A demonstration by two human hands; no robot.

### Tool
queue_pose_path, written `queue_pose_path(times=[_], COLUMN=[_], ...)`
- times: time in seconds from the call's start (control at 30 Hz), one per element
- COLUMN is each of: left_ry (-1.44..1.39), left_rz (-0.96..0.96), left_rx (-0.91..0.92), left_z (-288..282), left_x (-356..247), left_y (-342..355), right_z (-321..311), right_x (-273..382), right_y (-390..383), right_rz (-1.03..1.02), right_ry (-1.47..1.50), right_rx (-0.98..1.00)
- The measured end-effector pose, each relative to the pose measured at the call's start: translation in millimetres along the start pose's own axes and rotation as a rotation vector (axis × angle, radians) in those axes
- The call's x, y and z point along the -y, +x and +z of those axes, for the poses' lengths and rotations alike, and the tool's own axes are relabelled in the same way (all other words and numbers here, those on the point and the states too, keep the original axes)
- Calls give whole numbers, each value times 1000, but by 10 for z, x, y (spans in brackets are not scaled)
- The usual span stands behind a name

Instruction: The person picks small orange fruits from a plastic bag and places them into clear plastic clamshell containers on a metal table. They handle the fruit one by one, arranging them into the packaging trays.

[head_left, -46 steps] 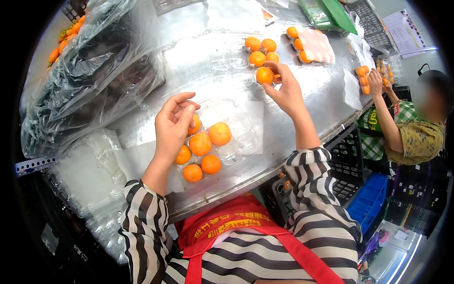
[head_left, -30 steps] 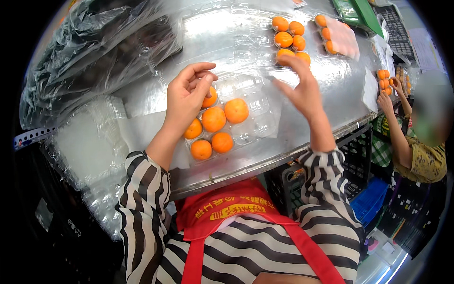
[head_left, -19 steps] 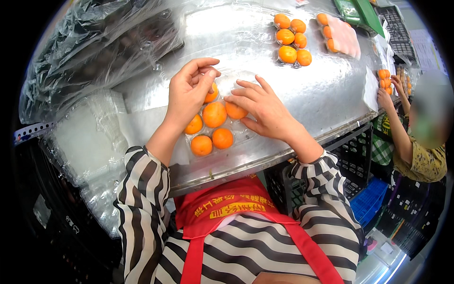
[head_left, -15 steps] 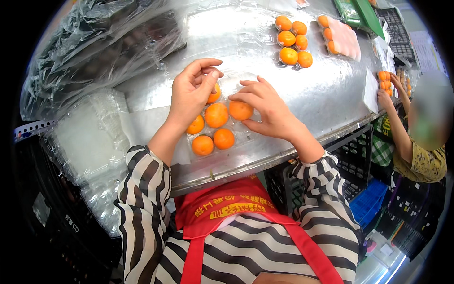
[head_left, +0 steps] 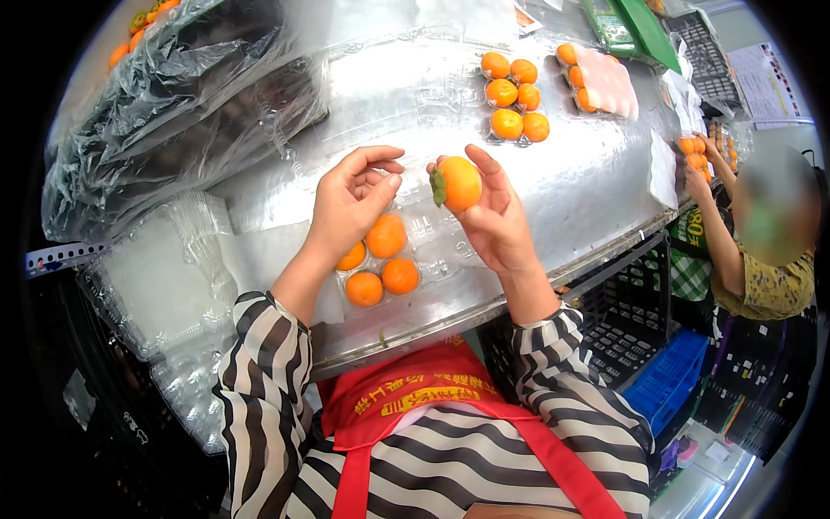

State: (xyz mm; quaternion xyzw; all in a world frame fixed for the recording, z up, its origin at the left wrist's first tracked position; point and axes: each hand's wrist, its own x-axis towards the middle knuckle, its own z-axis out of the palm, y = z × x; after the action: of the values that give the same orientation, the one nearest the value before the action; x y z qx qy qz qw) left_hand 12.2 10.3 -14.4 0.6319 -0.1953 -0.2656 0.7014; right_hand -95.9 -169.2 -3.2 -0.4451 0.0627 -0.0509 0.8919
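My right hand (head_left: 493, 216) grips an orange persimmon (head_left: 460, 183), raised over a clear moulded plastic tray (head_left: 445, 246), with its green leafy calyx facing left. My left hand (head_left: 353, 195) is open with loosely curled fingers, left of that fruit and above the tray's left side, holding nothing visible. Several persimmons (head_left: 386, 236) sit in the tray's cups below my hands, partly hidden by the left one. The tray rests on a white sheet on the steel table (head_left: 588, 173). Behind it stands another filled tray of persimmons (head_left: 507, 124).
Bulky plastic bags (head_left: 173, 112) cover the back left; stacked empty trays (head_left: 151, 268) lie left. A pink foam-covered pack (head_left: 605, 82) and green package (head_left: 631, 35) are back right. A co-worker (head_left: 769, 277) handles fruit at right. Black (head_left: 614, 320) and blue crates (head_left: 666, 385) sit below the edge.
My right hand left the back tray, reached into the near tray, took hold of a persimmon there, then lifted and turned it. The left hand stayed near the tray. The view shifted.
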Motion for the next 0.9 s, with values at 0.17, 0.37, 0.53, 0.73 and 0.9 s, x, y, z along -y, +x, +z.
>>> queue_pose_path(times=[0.17, 0.37, 0.53, 0.73, 0.9], left_ry=[-2, 3, 14, 16, 89], left_rz=[18, 51, 32, 17, 57], left_rx=[47, 79, 91, 95, 123], left_z=[0, -1, 2, 6, 82], left_x=[7, 20, 2, -3, -147], left_y=[-1, -2, -6, -12, -25], right_z=[48, -40, -35, -32, 129], right_x=[-12, -88, -93, -118, -155], right_y=[22, 36, 31, 29, 9], right_rz=[149, 283, 331, 340, 275], right_ry=[331, 659, 654, 588, 321], right_rx=[-85, -110, -166, -205, -213])
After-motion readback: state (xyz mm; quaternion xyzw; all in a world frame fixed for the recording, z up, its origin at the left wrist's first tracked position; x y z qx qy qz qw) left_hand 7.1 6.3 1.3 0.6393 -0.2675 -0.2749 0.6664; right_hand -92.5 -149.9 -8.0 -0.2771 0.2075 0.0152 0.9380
